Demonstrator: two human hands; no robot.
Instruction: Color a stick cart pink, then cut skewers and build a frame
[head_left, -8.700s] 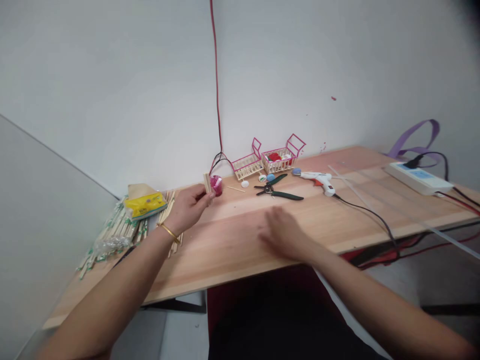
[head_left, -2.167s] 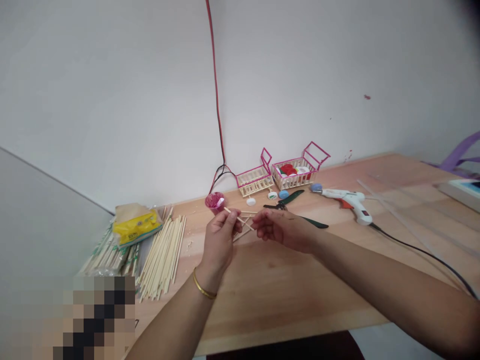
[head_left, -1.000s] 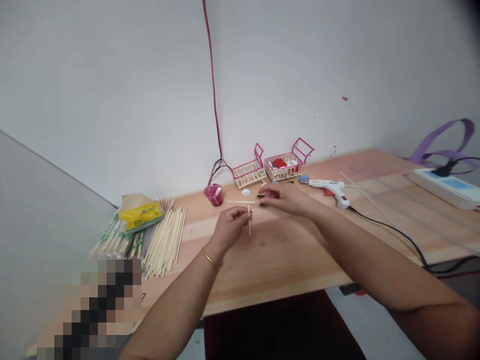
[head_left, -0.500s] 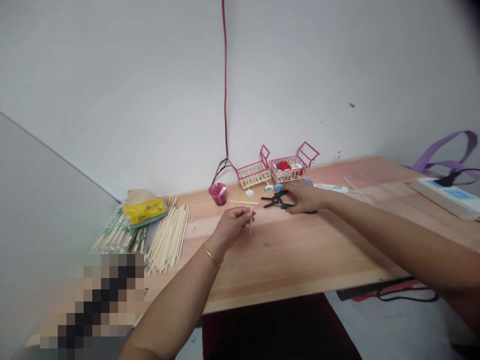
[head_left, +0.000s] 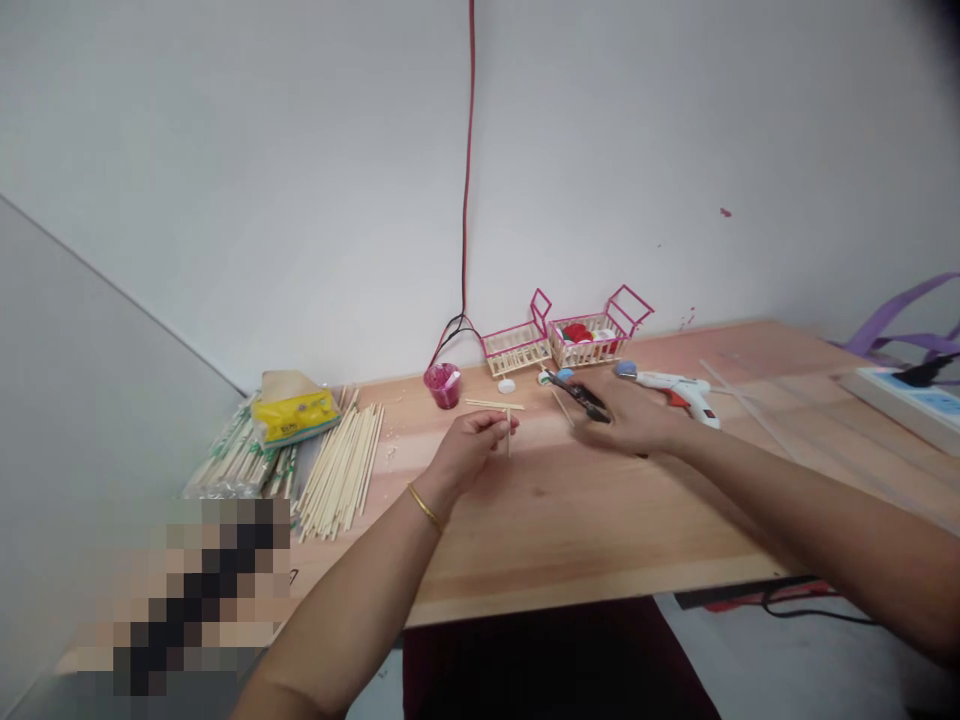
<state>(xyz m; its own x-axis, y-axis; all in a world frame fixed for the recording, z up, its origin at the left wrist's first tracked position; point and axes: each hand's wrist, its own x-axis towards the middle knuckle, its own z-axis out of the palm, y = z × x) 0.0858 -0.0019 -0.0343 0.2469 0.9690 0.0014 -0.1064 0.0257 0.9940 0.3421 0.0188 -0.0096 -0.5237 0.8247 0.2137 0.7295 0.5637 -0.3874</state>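
Note:
My left hand pinches a short wooden stick upright above the middle of the table. To its right, my right hand is closed on black-handled cutters, their jaws pointing up and left. A thin stick shows beside the cutters; whether the hand touches it is unclear. Behind my left hand, a couple of short sticks lie on the table. Two small cart-shaped baskets made of sticks with pink rims stand at the back, an unfilled one and one holding red and white items.
A pink-stained cup stands near the wall. Loose sticks, bundled sticks and a yellow packet are at left. A white glue gun lies right of my right hand, with a power strip farther right.
My right hand has closed on the cutters and lifted them off the table, uncovering the glue gun. My left hand still holds its stick. The view has shifted slightly.

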